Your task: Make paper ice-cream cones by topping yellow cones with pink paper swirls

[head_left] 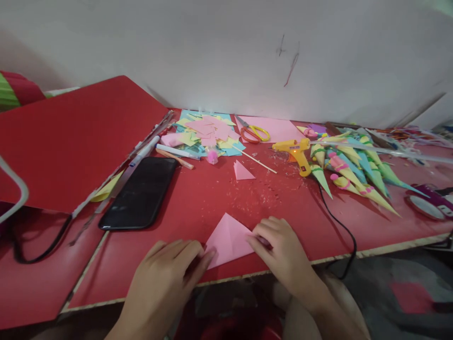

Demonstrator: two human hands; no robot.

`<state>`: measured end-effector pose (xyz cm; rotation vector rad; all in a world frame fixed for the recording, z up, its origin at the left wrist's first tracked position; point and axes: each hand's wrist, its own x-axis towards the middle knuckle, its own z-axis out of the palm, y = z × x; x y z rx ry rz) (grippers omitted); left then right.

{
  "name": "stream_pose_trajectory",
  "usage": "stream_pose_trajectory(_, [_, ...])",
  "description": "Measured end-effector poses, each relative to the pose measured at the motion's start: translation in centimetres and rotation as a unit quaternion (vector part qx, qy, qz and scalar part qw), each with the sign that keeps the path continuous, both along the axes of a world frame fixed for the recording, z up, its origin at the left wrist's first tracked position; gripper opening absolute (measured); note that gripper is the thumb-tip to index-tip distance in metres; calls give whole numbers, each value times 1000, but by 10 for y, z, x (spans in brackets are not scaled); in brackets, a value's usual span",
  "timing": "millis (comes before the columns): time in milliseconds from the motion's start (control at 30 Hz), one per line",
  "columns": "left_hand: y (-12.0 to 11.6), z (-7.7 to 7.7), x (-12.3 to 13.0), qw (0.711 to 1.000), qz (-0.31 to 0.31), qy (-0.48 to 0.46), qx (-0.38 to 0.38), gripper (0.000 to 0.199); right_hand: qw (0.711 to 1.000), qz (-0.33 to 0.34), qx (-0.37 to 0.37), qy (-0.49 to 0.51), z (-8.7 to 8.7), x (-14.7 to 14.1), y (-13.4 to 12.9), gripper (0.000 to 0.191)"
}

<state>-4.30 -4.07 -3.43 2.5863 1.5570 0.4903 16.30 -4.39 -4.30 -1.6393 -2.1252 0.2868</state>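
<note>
A folded piece of pink paper (229,241), triangular with a crease down its middle, lies at the front edge of the red table. My left hand (170,267) pinches its left corner between thumb and fingers. At the right corner, my right hand (278,245) grips the paper the same way. Just beyond it rests a smaller folded pink paper triangle (243,171). A black phone (139,193) lies to the left, past my left hand.
A yellow glue gun (295,153) with a black cord lies right of centre, beside several decorated paper cones (348,165). Scissors (253,131), a heap of paper scraps (208,130), a thin stick (260,161) and markers (179,151) lie toward the wall. A large red board (81,146) leans at left.
</note>
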Motion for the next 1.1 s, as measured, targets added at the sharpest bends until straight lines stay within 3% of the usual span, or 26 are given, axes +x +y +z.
stream_pose_trajectory(367, [-1,6,4,998,39,42,-31,37,999,-22,19,-44,-2,-4,0,29])
stream_pose_trajectory(700, [2,4,2,997,24,48,-48,35,997,-22,32,-67,-1,-4,3,30])
stream_pose_trajectory(767, [4,3,-1,998,2,37,-42,32,996,-23,35,-75,-1,-5,4,30])
stream_pose_trajectory(933, [10,4,-15,991,-122,-10,-57,31,995,-33,16,-94,0,-6,5,29])
stream_pose_trajectory(1033, [12,6,-21,985,-154,14,-70,32,994,-35,22,-101,0,-7,5,31])
stream_pose_trajectory(1100, [11,6,-22,982,-177,45,-41,36,994,-38,22,-102,0,-7,5,31])
